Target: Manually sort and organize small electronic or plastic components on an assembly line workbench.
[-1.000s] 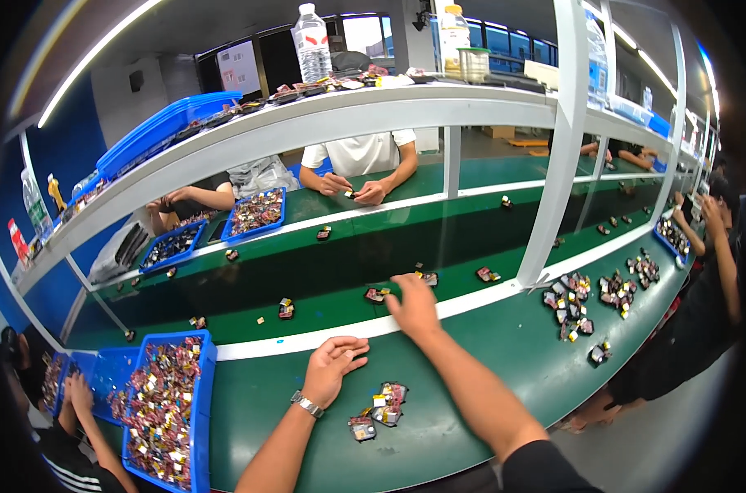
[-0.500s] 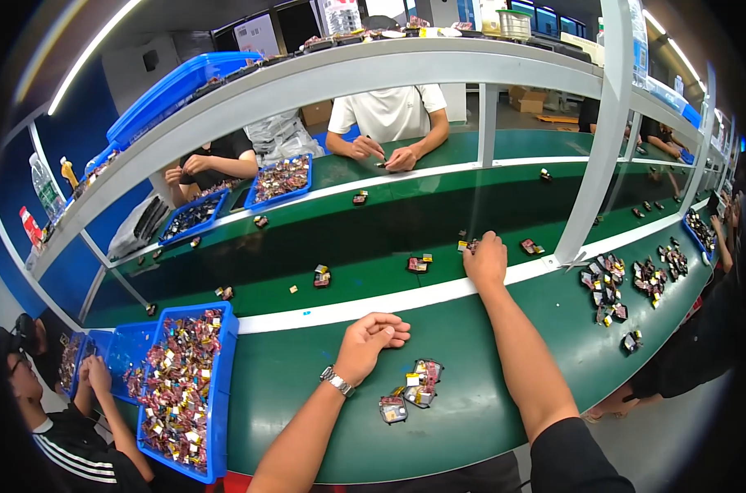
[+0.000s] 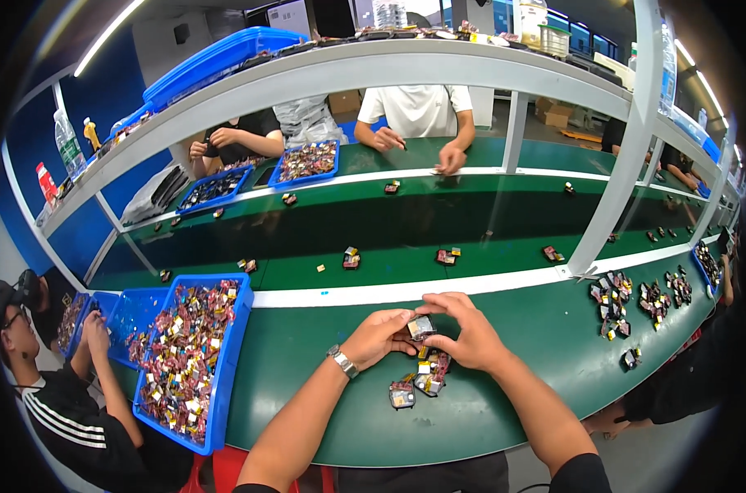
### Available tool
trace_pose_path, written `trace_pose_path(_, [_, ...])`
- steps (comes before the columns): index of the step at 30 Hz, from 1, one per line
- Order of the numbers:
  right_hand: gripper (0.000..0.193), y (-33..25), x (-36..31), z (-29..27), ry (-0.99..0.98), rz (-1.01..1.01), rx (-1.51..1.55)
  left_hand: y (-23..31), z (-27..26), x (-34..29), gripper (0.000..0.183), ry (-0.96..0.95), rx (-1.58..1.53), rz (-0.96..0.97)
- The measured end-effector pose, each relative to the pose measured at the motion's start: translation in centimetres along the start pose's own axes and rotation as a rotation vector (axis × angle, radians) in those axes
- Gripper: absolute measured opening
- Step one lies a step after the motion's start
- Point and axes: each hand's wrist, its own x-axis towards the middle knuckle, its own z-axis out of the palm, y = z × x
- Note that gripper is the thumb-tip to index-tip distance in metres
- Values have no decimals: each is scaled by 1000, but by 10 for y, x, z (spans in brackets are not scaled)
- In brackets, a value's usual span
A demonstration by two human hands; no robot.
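Note:
Between my two hands is a small black-framed electronic module [image 3: 421, 329] with a pale face. My left hand [image 3: 374, 338], a metal watch on its wrist, pinches its left side. My right hand [image 3: 470, 335] curls round its right side, with the fingers above and the thumb below. Right under my hands, a module with red wires and yellow tape [image 3: 431, 374] lies on the green worktable [image 3: 323, 435]. Another module [image 3: 401, 395] sits beside it, nearer me.
A blue tray [image 3: 241, 329] heaped with modules stands at the left. Several module clusters [image 3: 611, 304] lie to the right. Beyond a white rail [image 3: 340, 297], modules are spaced along a green belt [image 3: 291, 267]. A grey shelf post [image 3: 619, 148] rises right. Other people sit across and at left.
My right hand has come back from the belt to my left hand, bringing a module. Both hands now hold it above the table modules. The whole view has shifted slightly.

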Motion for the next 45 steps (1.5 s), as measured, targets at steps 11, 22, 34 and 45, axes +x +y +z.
trace_pose_path(11, [36,7,-1,-1,-35,-115,-155,2,12,-3,40,101,9,52])
trace_pose_path(22, [12,17,2,17,61,-150,-148,0,17,2,35,115,-11,61])
trace_pose_path(34, [12,20,-3,23,50,-26,43,0,13,-4,36,49,55,53])
trace_pose_path(45, [14,17,-7,33,187,14,83,-6,11,-1,33,85,40,123])
